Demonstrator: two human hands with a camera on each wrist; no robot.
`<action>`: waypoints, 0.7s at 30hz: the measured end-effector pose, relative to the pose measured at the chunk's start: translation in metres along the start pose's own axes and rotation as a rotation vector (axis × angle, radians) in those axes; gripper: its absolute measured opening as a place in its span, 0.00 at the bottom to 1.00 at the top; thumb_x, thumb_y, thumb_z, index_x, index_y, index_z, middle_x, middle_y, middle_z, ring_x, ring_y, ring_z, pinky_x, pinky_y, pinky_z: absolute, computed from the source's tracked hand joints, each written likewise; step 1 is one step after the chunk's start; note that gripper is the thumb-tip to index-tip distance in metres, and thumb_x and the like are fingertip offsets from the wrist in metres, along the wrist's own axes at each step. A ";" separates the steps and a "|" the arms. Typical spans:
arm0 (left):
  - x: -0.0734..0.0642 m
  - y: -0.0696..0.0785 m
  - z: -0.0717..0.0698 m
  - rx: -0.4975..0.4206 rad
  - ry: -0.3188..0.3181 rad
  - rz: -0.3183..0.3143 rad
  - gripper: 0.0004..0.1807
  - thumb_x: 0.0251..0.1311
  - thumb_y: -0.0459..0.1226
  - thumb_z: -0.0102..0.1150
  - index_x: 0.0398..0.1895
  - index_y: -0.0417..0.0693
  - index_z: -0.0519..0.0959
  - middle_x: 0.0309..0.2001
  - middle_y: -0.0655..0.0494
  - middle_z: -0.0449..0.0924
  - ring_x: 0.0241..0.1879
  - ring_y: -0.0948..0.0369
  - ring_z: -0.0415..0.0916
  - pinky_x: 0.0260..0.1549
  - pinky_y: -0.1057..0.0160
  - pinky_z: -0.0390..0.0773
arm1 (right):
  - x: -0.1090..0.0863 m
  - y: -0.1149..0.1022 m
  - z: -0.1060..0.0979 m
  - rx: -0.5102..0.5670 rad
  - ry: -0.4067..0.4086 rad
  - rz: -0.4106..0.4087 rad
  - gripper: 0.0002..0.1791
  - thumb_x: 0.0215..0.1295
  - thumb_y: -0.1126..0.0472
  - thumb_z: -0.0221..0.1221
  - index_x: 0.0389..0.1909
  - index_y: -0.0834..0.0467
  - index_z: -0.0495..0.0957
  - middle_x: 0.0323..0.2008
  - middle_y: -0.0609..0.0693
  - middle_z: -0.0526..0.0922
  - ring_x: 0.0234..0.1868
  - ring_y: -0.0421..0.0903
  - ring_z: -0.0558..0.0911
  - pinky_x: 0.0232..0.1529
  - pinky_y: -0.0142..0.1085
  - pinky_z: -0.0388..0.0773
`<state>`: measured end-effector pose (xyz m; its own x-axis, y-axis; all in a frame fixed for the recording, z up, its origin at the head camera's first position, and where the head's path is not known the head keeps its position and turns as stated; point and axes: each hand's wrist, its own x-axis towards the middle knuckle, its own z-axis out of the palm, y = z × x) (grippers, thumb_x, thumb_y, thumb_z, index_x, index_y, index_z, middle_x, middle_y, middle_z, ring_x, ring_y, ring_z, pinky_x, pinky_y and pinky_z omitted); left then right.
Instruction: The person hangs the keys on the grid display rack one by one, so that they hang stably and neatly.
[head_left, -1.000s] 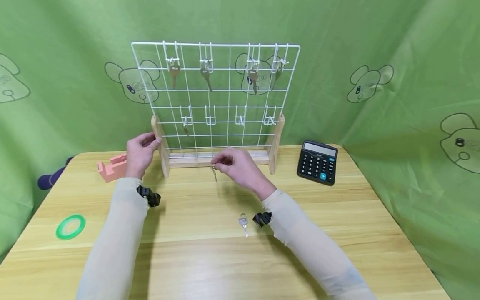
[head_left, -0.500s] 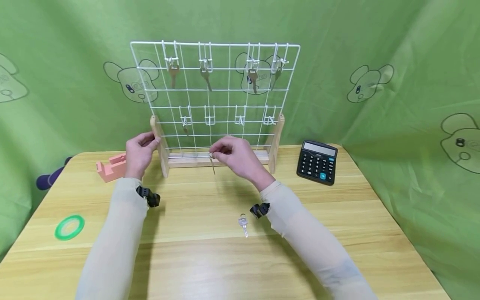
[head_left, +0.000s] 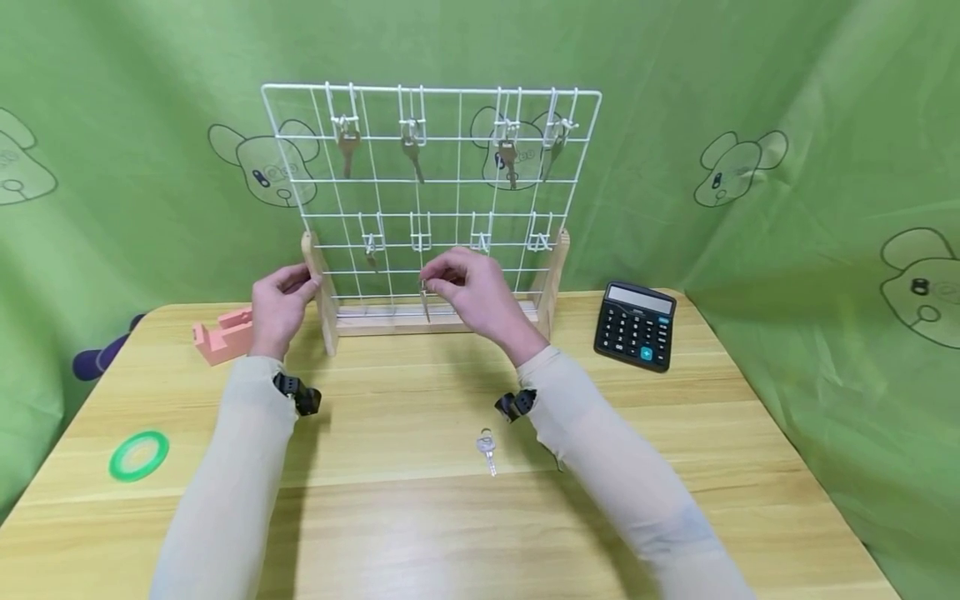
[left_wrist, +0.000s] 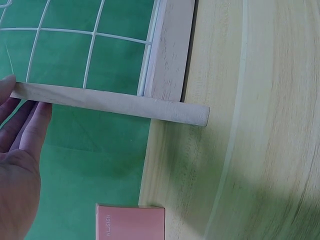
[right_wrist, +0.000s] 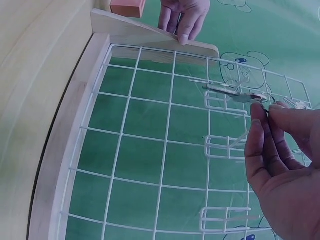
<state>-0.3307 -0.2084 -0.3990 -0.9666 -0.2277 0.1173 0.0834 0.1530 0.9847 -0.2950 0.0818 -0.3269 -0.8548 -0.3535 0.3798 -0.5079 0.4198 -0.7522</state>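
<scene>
My left hand grips the left wooden upright of a white wire grid rack, thumb on one side and fingers on the other, as the left wrist view shows. In front of the rack's lower middle, my right hand pinches a key by its small ring, and the key hangs down. The right wrist view has that key close to the lower hooks. Several keys hang along the top hooks, one of them a brown key. A small key hangs from the lower left hook.
A loose silver key lies on the wooden table. To the right is a black calculator. Left of the rack stand a pink tape dispenser and, nearer, a green ring. A green curtain hangs behind.
My right hand has risen with the key, from near the rack's base towards the lower row of hooks. The left hand stays on the upright.
</scene>
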 end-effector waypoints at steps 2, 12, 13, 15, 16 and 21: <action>0.000 0.000 0.000 -0.003 -0.001 0.001 0.23 0.66 0.31 0.60 0.64 0.36 0.72 0.62 0.39 0.72 0.59 0.51 0.73 0.56 0.66 0.76 | 0.002 -0.001 0.000 0.000 0.008 -0.006 0.06 0.65 0.68 0.63 0.41 0.59 0.84 0.37 0.45 0.80 0.35 0.43 0.78 0.37 0.33 0.80; 0.000 -0.001 0.000 -0.016 -0.002 0.021 0.22 0.66 0.31 0.60 0.62 0.35 0.73 0.60 0.38 0.74 0.58 0.50 0.74 0.55 0.66 0.77 | 0.011 -0.003 0.002 -0.006 0.065 -0.002 0.06 0.66 0.68 0.62 0.42 0.59 0.83 0.37 0.45 0.79 0.37 0.42 0.78 0.38 0.32 0.80; 0.000 -0.001 0.000 -0.016 -0.002 0.020 0.22 0.66 0.31 0.60 0.62 0.35 0.73 0.60 0.38 0.74 0.58 0.51 0.74 0.55 0.66 0.77 | 0.012 -0.003 0.003 -0.004 0.076 -0.001 0.06 0.65 0.68 0.62 0.42 0.58 0.83 0.38 0.45 0.79 0.37 0.42 0.78 0.39 0.32 0.80; 0.000 0.000 0.000 -0.015 -0.001 0.015 0.22 0.66 0.31 0.60 0.62 0.35 0.73 0.60 0.38 0.74 0.58 0.51 0.74 0.55 0.66 0.77 | 0.014 -0.003 0.003 0.001 0.100 0.001 0.07 0.65 0.68 0.62 0.42 0.59 0.83 0.38 0.45 0.79 0.38 0.42 0.78 0.40 0.31 0.80; 0.000 0.000 0.001 -0.013 -0.001 0.012 0.23 0.66 0.31 0.60 0.63 0.35 0.72 0.61 0.38 0.73 0.58 0.50 0.74 0.55 0.65 0.77 | 0.015 -0.002 0.004 0.002 0.113 0.002 0.07 0.65 0.68 0.62 0.42 0.59 0.83 0.38 0.45 0.79 0.38 0.41 0.78 0.41 0.31 0.80; -0.001 0.000 0.001 -0.003 -0.001 -0.001 0.23 0.66 0.32 0.60 0.63 0.36 0.72 0.62 0.39 0.73 0.59 0.51 0.74 0.56 0.66 0.76 | 0.019 -0.002 0.004 0.007 0.156 0.021 0.07 0.65 0.68 0.62 0.42 0.58 0.83 0.37 0.45 0.79 0.38 0.40 0.78 0.42 0.29 0.80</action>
<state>-0.3299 -0.2077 -0.3991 -0.9669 -0.2273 0.1162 0.0832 0.1499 0.9852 -0.3096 0.0708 -0.3210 -0.8716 -0.2102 0.4428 -0.4895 0.4198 -0.7643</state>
